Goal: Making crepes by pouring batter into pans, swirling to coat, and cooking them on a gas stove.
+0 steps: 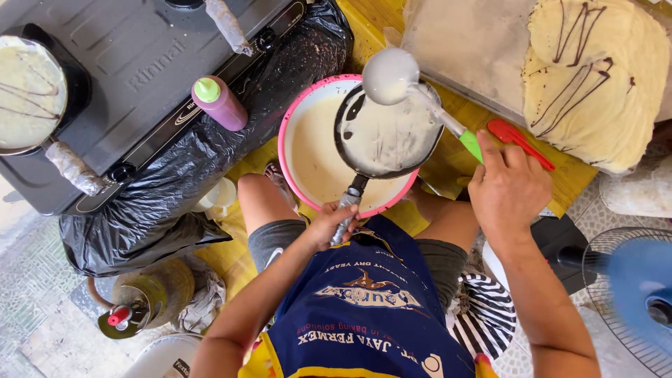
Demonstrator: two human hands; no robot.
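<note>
Your left hand (334,222) is clenched on the handle of the small pan (387,133), held over the pink batter bowl (294,119). Your right hand (507,185) grasps the ladle (390,75) above it; you're coating the pan, so next tilt and swirl gently.

Packages and labels I can see

A purple squeeze bottle (220,103) with a green cap lies at the stove's (140,63) front edge; white lettering marks the stove top; my blue apron (367,308) carries a printed white-and-red logo.
</note>
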